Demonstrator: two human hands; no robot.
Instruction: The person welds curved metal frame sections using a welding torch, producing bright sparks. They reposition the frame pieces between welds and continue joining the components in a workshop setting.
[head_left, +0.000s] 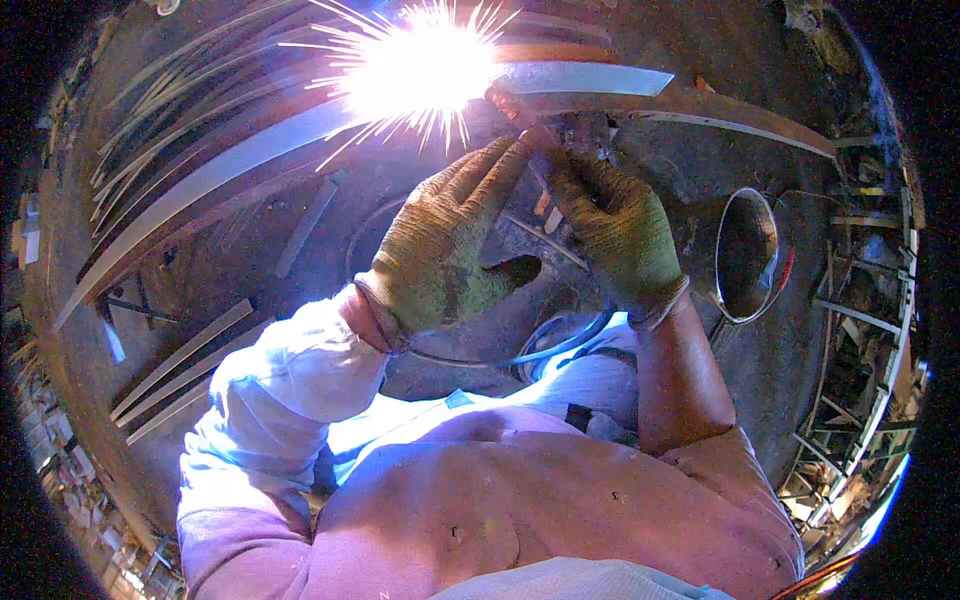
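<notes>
Both my hands wear dirty yellow-green knit gloves. My right hand (622, 228) is closed around a welding torch (540, 140), whose neck points up and left at a blinding white arc (425, 68) with sparks flying out. My left hand (445, 238) has its fingers stretched out and its thumb held apart, with the fingertips against or very near the torch neck; whether they touch I cannot tell. The arc sits on a long bright metal strip (590, 78) that runs across a brown beam. Glare hides the metal around the arc and the torch tip.
Several thin metal strips (165, 90) lie at the far left, with more flat bars (190, 360) nearer. A round metal ring or pipe (745, 255) stands on the right. Cable (565, 348) curves on the ground below my hands. A metal frame and scrap (860, 330) line the right edge.
</notes>
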